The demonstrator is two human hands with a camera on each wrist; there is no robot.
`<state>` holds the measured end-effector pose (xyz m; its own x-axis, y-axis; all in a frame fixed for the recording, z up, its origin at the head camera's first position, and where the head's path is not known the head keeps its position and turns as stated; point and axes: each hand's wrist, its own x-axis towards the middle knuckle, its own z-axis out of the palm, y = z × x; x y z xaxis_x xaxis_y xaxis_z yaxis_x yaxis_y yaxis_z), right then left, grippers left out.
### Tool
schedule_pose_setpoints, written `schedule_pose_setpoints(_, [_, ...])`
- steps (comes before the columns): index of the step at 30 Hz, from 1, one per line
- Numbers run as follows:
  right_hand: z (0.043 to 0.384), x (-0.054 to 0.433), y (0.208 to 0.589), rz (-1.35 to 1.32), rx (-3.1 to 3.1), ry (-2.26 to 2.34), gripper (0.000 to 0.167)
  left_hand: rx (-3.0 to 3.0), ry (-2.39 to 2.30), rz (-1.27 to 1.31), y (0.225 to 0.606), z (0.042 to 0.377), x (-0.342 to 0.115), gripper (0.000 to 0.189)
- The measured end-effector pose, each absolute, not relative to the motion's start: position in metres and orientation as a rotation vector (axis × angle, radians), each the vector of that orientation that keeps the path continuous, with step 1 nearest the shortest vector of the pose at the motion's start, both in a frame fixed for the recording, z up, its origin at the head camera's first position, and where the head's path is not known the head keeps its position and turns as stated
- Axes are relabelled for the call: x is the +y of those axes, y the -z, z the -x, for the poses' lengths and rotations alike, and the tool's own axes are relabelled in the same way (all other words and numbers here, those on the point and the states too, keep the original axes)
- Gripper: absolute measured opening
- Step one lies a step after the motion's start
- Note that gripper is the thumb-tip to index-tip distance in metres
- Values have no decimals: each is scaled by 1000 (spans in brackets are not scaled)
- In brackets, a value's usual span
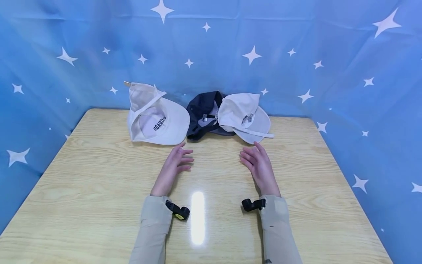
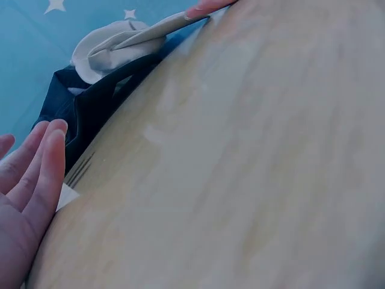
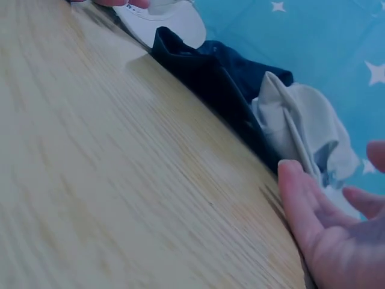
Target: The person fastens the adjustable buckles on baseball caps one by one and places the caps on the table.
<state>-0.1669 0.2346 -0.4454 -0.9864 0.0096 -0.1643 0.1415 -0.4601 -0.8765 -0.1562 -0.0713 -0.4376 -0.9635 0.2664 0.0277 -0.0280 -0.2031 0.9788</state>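
Note:
Three caps lie in a row at the back of the table in the head view. The left white cap (image 1: pixel 178 119) has its inside and dark lettering facing me. A dark navy cap (image 1: pixel 201 108) sits in the middle, partly covered by the right white cap (image 1: pixel 235 108), whose loose strap hangs over its brim. My left hand (image 1: pixel 174 161) is just in front of the left white cap, fingers relaxed and holding nothing. On the other side, my right hand (image 1: pixel 260 165) is near the right white cap's brim, its fingers loosely bent around nothing.
The wooden table (image 1: pixel 99 183) has a back edge against a blue curtain (image 1: pixel 217 44) with white stars, which also hangs at both sides. Small black wrist cameras are strapped at both sleeves. A bright light reflection shows on the tabletop between the forearms.

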Motion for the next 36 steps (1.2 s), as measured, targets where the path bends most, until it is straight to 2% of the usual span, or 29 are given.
schedule_pose_setpoints(8, [182,243,446,-137,1452,2589,59,1702,-2333,-292,432,158,-75,48])
schedule_pose_setpoints(13, [194,250,449,-151,1303,2642,57,1682,-2321,-285,433,159,-73,48])
schedule_pose_setpoints(22, [197,253,455,-327,992,2782,50,1812,-2311,-272,438,161,-74,46])
schedule_pose_setpoints(28, [200,251,452,-517,929,2863,38,1933,-2315,-199,440,163,-73,45])
schedule_pose_setpoints(36, [202,254,455,-439,821,2886,44,1918,-2289,-187,440,165,-75,47])
